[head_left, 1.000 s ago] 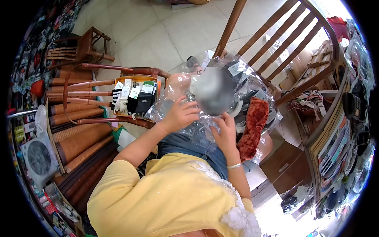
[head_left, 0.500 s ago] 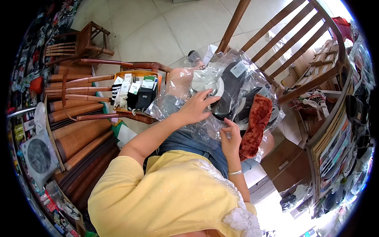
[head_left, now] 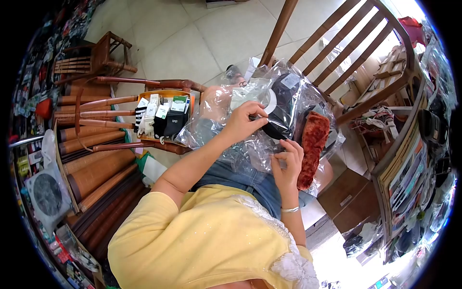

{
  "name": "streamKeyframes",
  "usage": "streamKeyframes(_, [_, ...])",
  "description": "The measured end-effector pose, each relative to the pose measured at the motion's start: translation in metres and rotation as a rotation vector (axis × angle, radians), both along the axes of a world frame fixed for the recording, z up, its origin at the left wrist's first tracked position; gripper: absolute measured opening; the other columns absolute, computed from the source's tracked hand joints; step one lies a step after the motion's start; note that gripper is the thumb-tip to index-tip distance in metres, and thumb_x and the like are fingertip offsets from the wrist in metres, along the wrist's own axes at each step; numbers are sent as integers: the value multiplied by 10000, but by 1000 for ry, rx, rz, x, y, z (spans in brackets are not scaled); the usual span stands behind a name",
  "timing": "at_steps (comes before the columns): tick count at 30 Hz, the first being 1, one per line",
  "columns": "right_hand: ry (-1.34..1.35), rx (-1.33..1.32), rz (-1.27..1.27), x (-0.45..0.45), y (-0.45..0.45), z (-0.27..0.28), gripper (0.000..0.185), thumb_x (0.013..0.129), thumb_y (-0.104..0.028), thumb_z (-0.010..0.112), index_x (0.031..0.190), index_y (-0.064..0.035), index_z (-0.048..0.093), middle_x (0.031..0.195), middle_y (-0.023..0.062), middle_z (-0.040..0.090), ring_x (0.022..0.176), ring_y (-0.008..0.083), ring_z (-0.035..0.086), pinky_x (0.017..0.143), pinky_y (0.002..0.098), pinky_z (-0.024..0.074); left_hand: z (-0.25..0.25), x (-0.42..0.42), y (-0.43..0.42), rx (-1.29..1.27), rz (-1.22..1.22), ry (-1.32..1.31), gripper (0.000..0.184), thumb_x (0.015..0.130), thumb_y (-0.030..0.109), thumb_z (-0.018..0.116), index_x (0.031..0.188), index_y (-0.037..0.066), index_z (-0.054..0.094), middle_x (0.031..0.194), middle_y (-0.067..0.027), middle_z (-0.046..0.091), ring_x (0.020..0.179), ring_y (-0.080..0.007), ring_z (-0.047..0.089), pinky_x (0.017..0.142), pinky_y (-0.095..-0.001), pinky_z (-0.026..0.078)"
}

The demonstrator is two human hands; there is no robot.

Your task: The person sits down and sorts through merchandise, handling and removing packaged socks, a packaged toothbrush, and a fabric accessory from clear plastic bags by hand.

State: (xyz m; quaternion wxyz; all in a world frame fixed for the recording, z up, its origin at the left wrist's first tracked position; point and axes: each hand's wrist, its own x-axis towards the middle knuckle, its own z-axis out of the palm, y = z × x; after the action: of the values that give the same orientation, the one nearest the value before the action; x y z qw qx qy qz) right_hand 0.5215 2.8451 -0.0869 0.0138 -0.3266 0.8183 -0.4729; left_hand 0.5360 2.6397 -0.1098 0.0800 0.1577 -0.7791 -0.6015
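Note:
My left hand [head_left: 244, 121] pinches the edge of a black item [head_left: 278, 124] with a white band, with thumb and index finger close together. My right hand [head_left: 288, 161], a silver bangle on its wrist, is by the item's lower end, its fingers bent and its thumb apart from them. Crumpled clear plastic [head_left: 214, 127] spreads over my lap, around and under both hands. A pale packet [head_left: 248, 94] lies beyond my left hand. To the right of my right hand rests a rust-red plush piece [head_left: 314, 147].
An orange box [head_left: 193, 103] of tagged socks [head_left: 177, 118] sits on a bamboo chair [head_left: 168, 85] at left. Another wooden chair [head_left: 337, 45] stands at upper right. Rolled mats [head_left: 101, 173] are at left; a cardboard box [head_left: 349, 200] is at right.
My left hand has gone from spread fingers over the plastic to a pinch on the black item. My right hand has shifted slightly right and up. The black item has turned and bunched.

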Motion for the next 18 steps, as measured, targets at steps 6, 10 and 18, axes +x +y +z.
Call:
streamKeyframes(6, [-49, -85, -122, -3, -3, -2, 217, 670, 10, 728, 770, -60, 548, 1102, 101, 605, 1073, 326, 494, 914, 417, 387, -11, 9, -4, 209, -121, -31, 188, 757, 21, 640, 939, 59, 669, 1182, -95, 534, 1008, -175, 582, 786, -274, 478])
streamKeyframes(10, [26, -16, -158, -10, -2, 1, 204, 679, 18, 719, 757, -50, 543, 1067, 106, 621, 1093, 321, 489, 919, 413, 391, -11, 25, -18, 124, -359, 61, 392, 683, -106, 547, 1019, 68, 649, 1354, -122, 413, 1201, -226, 476, 983, -335, 398])
streamKeyframes(18, [-386, -291, -228, -16, -6, -27, 147, 745, 9, 684, 754, -35, 544, 996, 106, 629, 1067, 249, 523, 906, 362, 409, -18, 33, 5, -75, -190, 114, 172, 720, -21, 644, 873, 47, 607, 1269, -139, 509, 1114, -247, 531, 923, -329, 428])
